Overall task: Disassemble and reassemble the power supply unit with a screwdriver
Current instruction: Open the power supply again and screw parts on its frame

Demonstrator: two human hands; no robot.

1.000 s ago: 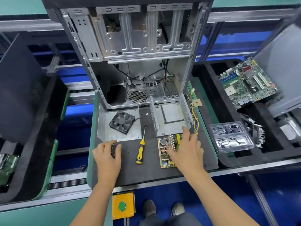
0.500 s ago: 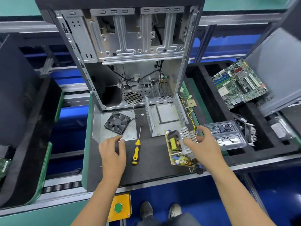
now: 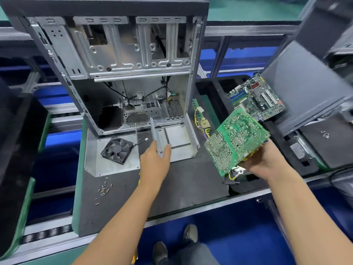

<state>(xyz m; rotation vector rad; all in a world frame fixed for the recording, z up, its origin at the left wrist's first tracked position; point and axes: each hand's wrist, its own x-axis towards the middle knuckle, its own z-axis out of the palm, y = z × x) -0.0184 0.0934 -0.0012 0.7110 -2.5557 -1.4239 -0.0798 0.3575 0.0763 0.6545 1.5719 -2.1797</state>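
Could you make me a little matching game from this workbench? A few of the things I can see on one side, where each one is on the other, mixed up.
Things:
1. green circuit board
2. black fan
3. loose screws
4. open metal casing

Places:
A. scattered on the dark mat, near its left edge
B. lying on a flat metal plate
C. held up in the right hand, solder side up
D. gripped at its left wall by the left hand

Pairs: 1-C, 2-B, 3-A, 4-D

Fan [image 3: 116, 149] lies left of the metal housing [image 3: 174, 139] — loose screws [image 3: 103, 188] before it, computer case [image 3: 122, 69] behind.
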